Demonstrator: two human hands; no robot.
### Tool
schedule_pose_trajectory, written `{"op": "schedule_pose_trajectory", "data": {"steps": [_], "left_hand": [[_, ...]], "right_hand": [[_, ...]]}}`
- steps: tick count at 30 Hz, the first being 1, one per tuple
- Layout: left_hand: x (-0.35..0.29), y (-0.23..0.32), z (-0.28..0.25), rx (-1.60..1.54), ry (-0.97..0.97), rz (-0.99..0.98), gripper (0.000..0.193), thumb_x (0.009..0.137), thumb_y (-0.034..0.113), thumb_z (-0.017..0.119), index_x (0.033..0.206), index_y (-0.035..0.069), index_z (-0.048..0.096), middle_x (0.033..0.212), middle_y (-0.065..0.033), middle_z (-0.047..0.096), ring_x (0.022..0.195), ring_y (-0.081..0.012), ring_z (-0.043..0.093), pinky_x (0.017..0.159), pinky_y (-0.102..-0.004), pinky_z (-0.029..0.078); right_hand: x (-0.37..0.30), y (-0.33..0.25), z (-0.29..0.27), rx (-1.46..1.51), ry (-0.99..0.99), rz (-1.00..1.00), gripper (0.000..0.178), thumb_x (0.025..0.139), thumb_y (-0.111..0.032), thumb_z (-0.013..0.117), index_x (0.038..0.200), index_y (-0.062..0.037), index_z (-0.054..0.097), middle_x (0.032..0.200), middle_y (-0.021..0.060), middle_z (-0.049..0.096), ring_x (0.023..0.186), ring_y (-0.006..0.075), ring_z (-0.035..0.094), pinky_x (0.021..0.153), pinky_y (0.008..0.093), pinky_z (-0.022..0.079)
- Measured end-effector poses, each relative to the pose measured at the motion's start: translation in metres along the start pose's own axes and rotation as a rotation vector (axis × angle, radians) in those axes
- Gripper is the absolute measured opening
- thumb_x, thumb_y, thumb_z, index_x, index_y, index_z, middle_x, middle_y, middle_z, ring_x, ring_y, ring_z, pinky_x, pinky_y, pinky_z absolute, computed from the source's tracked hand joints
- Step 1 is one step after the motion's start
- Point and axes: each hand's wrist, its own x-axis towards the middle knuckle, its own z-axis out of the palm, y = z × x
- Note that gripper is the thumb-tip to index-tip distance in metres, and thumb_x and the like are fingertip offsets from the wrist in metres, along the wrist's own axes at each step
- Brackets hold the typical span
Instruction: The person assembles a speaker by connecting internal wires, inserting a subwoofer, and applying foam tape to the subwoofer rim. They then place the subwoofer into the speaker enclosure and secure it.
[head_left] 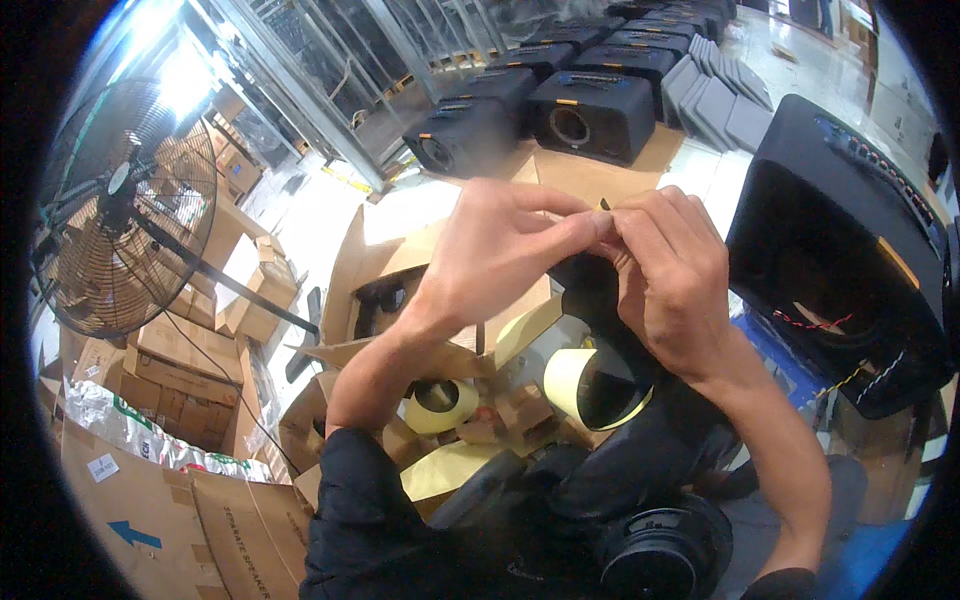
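My left hand [490, 245] and my right hand [672, 270] meet in front of me, fingertips pinched together. Between them is the end of a black strip [588, 285], which hangs below the fingers; a small yellowish edge shows above the fingertips. Lower down, a curled yellow band [566, 385] loops around a dark middle; I cannot tell whether it joins the strip. Another yellow loop [450, 412] lies to the left, among cardboard. On my lap rests a round black speaker driver [660, 560].
A black speaker cabinet [800, 220] with loose wires stands close on the right. An opened carton [400, 262] sits ahead, with more boxes [190, 350] at the left beside a black fan [120, 205]. Rows of cabinets [590, 115] and grey panels [715, 100] stand farther off.
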Motion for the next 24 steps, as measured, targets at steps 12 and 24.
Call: {"op": "schedule_pose_trajectory", "data": {"steps": [12,24], "left_hand": [[0.007,0.008,-0.003,-0.009,-0.008,-0.147,0.028,0.089,0.019,0.067,0.087,-0.007,0.076,0.068,-0.0034,0.067,0.063,-0.0067,0.058,0.057,-0.0241,0.047],[0.005,-0.005,-0.003,-0.188,-0.013,-0.151,0.026,0.09,0.019,0.066,0.084,-0.005,0.074,0.07,-0.0014,0.065,0.065,-0.0061,0.057,0.058,-0.0223,0.045]], "right_hand": [[-0.007,0.002,0.003,-0.17,0.061,-0.277,0.022,0.065,-0.007,0.069,0.085,0.0,0.064,0.085,0.0093,0.06,0.079,0.0236,0.059,0.07,0.0362,0.047],[-0.007,-0.004,-0.007,-0.075,0.007,-0.159,0.023,0.075,-0.008,0.077,0.095,-0.0003,0.067,0.092,0.0115,0.065,0.082,0.026,0.062,0.075,0.0367,0.049]]}}
